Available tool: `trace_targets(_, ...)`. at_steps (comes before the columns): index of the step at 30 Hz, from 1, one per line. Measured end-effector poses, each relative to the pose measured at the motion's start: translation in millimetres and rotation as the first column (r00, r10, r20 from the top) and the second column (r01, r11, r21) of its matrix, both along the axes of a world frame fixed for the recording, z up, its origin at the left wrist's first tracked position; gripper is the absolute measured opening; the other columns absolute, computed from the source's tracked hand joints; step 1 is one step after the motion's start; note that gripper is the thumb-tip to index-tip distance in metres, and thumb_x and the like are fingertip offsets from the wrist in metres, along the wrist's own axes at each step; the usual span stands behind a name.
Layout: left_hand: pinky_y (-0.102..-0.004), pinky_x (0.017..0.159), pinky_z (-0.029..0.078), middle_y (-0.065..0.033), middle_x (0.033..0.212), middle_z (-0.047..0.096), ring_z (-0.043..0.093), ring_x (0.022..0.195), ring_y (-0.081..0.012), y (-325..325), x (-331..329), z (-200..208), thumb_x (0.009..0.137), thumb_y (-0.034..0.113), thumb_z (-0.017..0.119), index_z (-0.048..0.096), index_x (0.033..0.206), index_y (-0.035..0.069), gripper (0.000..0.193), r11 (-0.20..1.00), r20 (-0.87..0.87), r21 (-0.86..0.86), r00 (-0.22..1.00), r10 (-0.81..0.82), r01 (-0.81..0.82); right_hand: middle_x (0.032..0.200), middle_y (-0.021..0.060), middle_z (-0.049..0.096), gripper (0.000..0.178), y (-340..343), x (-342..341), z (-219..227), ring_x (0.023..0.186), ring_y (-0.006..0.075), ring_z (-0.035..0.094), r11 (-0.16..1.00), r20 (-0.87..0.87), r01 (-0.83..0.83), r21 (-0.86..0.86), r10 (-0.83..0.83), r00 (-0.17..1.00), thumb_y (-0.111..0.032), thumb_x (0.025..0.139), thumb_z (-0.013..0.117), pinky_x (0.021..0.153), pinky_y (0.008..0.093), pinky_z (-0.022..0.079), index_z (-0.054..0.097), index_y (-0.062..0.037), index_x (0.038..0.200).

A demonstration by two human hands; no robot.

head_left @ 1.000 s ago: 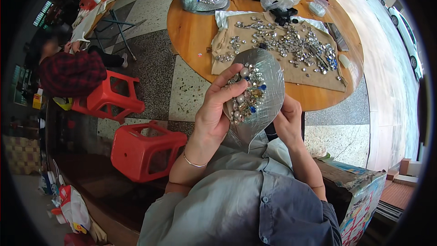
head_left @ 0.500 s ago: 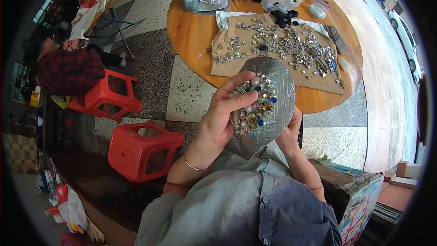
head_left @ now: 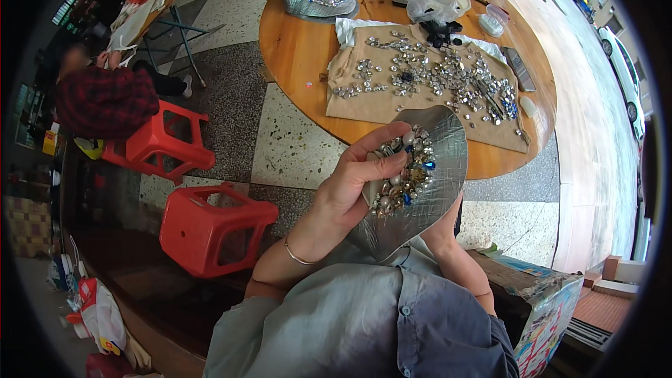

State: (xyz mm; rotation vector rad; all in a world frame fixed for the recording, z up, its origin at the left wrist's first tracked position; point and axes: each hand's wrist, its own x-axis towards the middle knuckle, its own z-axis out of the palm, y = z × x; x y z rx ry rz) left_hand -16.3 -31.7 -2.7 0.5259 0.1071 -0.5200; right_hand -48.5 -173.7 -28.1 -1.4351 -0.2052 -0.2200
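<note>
left hand (head_left: 341, 185) grips a silver-wrapped form (head_left: 448, 157)

in the head view, the left hand is closed on the left edge of the form, thumb and index finger against its cluster of pearls, clear stones and blue gems (head_left: 413, 178). the right hand (head_left: 441, 229) is at the form's lower right, its fingers hidden behind it, so i cannot tell how they are set. the form is above the lap, just in front of a round wooden table (head_left: 297, 63). on the table lies a beige cloth (head_left: 357, 106), strewn with loose gems (head_left: 455, 77). gem-trimmed silver pieces (head_left: 315, 8) sit near the table's far left edge. to the left are a red plastic stool (head_left: 185, 227) and a seated person in a plaid shirt (head_left: 105, 101).
</note>
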Motion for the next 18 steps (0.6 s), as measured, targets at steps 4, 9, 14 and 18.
trace_targets(4, -0.0247, 0.075, 0.049, -0.0043, 0.101, 0.06, 0.059, 0.084, -0.0112, -4, -6, 4, 0.078, -0.003, 0.061, 0.052, 0.117, 0.006, 0.041, 0.998, 0.031, 0.042, 0.999, 0.037, -0.038, 0.097, 0.0066, 0.062, 0.028, -6, -5, 7, 0.085, 0.0127, 0.059, 0.995, -0.004, -0.011, -0.102, 0.011, 1.0, -0.001, 0.078, 0.058, 0.076, 0.0269, 0.047, 0.055, 0.0011, 0.105)
trace_targets(9, -0.0235, 0.074, 0.049, -0.0038, 0.101, 0.059, 0.059, 0.084, -0.0107, -5, -11, 13, 0.078, -0.003, 0.062, 0.051, 0.115, 0.005, 0.04, 0.979, 0.134, 0.141, 0.982, 0.132, -0.15, 0.082, 0.0049, 0.065, 0.014, -13, -6, 10, 0.075, 0.0096, 0.059, 0.999, -0.061, -0.01, -0.051, 0.007, 0.998, 0.003, 0.076, 0.056, 0.068, 0.0235, 0.046, 0.061, 0.0026, 0.088)
trace_targets(14, -0.0221, 0.074, 0.049, -0.003, 0.101, 0.057, 0.058, 0.086, -0.01, -3, -15, 23, 0.077, -0.003, 0.063, 0.049, 0.117, 0.004, 0.042, 0.979, 0.174, 0.141, 0.978, 0.119, -0.144, 0.079, 0.0042, 0.065, 0.012, -16, -8, 8, 0.071, 0.0094, 0.058, 1.0, -0.055, 0.004, -0.026, -0.005, 0.998, 0.002, 0.075, 0.056, 0.065, 0.0232, 0.045, 0.062, 0.0023, 0.086)
trace_targets(18, -0.0218, 0.072, 0.049, -0.0028, 0.094, 0.059, 0.06, 0.081, -0.0097, -4, -16, 28, 0.076, -0.004, 0.064, 0.047, 0.118, 0.002, 0.046, 0.963, 0.224, 0.217, 0.969, 0.109, -0.158, 0.079, 0.0038, 0.065, 0.011, -15, -9, 7, 0.07, 0.0097, 0.058, 0.999, -0.077, 0.016, -0.028, -0.018, 0.997, 0.002, 0.074, 0.057, 0.065, 0.0234, 0.045, 0.062, 0.0017, 0.083)
